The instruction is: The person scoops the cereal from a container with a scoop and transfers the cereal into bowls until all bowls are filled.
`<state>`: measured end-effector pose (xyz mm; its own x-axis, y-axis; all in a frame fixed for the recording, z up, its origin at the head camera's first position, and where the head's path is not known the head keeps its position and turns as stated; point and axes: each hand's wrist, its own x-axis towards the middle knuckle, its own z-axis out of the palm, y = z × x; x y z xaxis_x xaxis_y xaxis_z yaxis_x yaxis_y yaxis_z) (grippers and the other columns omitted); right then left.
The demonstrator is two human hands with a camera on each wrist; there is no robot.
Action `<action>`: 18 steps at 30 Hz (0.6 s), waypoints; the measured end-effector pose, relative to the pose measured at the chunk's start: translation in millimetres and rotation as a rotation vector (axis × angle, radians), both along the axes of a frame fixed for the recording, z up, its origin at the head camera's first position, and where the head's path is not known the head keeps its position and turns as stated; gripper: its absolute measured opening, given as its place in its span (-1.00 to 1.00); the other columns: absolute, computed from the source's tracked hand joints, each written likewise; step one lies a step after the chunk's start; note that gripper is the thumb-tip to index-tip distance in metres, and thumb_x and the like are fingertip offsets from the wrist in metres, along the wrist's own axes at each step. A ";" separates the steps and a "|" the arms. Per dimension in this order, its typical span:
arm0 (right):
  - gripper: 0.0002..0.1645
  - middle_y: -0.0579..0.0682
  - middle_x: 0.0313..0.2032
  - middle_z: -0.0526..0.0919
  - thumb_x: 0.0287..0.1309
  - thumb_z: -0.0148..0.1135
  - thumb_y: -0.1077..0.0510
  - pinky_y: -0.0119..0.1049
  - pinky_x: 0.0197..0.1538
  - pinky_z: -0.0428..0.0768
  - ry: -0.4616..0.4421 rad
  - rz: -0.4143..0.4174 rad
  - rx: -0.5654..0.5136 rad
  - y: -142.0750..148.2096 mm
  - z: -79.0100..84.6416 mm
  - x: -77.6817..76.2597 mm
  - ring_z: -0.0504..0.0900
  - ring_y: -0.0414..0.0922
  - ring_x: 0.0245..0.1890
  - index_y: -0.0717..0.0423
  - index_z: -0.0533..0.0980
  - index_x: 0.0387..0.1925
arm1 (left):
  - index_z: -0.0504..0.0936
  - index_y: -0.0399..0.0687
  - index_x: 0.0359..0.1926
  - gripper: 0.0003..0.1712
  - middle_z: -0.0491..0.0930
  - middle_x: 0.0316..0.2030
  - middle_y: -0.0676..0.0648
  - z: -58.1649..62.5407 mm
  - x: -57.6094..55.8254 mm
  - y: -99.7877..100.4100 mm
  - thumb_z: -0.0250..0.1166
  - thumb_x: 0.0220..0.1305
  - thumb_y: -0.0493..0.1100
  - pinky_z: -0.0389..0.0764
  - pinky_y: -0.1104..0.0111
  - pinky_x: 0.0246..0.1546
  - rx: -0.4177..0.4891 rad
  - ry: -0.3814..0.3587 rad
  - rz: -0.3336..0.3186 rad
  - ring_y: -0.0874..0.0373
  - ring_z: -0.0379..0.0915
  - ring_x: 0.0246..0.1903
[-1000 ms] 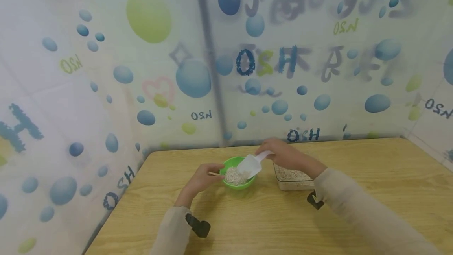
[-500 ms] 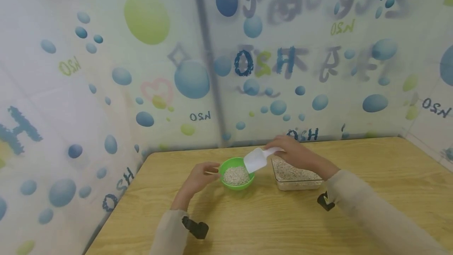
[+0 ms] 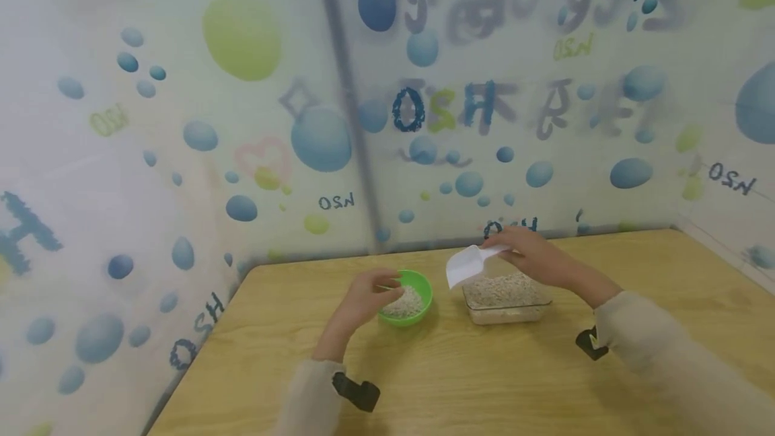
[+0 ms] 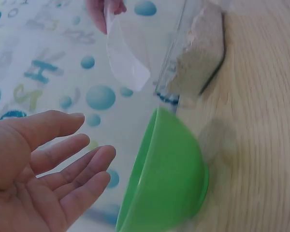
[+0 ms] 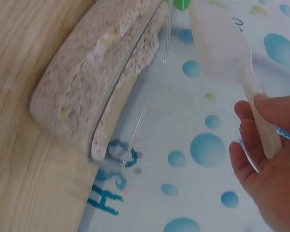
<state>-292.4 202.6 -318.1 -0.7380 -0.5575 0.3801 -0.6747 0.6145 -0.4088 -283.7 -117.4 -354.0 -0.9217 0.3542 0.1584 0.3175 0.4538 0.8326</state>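
Both hands are raised over the wooden table (image 3: 460, 369). By the right hand (image 3: 535, 258) the thin handle of a white plastic scoop (image 3: 465, 266) is pinched between thumb and fingers; in the right wrist view the fingertips (image 5: 253, 108) are seen curled against that handle. The left hand (image 3: 363, 298) is held with its fingers loose and straight beside the near-left rim of the green bowl (image 3: 418, 288); in the left wrist view nothing is gripped, and the palm is seen just apart from the bowl's wall.

A change from a second ago is noted: the scoop was then tipped into the bowl with its mouth down among the grain, whereas now it has been lifted clear and carried right, so that it hangs above the left end of the clear container (image 3: 505, 298). The scoop looks empty, though its inside is only partly shown. A mound of pale flakes (image 3: 404, 301) is seen in the bowl, and the container to its right is also well filled with the same grain.

From this it is judged that one scoopful has been delivered and that the scoop is being returned toward the container, most likely for another load. The left hand has been shifted slightly higher on the bowl's rim.
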 end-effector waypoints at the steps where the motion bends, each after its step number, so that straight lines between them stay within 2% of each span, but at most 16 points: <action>1: -0.68 0.18 -0.05 0.53 0.19 0.03 0.42 0.10 0.01 0.39 -0.006 -0.008 0.002 4.0 0.6 0.7 0.40 0.20 0.03 0.28 0.49 -0.02 | 0.49 -0.31 0.06 -0.58 0.56 -0.13 -0.26 0.2 -0.2 5.5 0.23 0.21 -0.20 0.56 0.17 -0.19 0.007 -0.004 -0.016 -0.14 0.51 -0.16; 5: -0.70 0.20 -0.04 0.52 0.22 0.02 0.39 0.13 0.02 0.37 -0.027 -0.024 0.014 19.7 2.4 3.7 0.36 0.24 0.06 0.28 0.48 -0.01 | 0.52 -0.26 0.05 -0.63 0.56 -0.10 -0.24 -2.3 -2.1 29.4 0.21 0.23 -0.22 0.56 0.23 -0.18 0.021 -0.009 -0.073 -0.09 0.52 -0.16; 9: -0.71 0.18 -0.09 0.54 0.20 0.04 0.39 0.04 -0.08 0.45 -0.038 -0.024 0.064 32.5 2.7 6.3 0.45 0.17 -0.05 0.31 0.50 -0.04 | 0.54 -0.28 0.02 -0.65 0.54 -0.09 -0.26 -9.4 -2.8 51.8 0.22 0.21 -0.25 0.56 0.26 -0.19 0.044 -0.025 -0.118 -0.07 0.52 -0.17; 18: -0.74 0.07 -0.17 0.56 0.15 0.09 0.42 -0.01 -0.13 0.49 -0.104 0.021 0.185 50.5 12.1 11.5 0.50 0.11 -0.13 0.28 0.54 -0.11 | 0.54 -0.21 0.03 -0.64 0.51 -0.03 -0.16 -18.3 -1.6 89.8 0.22 0.21 -0.20 0.53 0.24 -0.14 0.001 -0.121 -0.087 -0.02 0.46 -0.06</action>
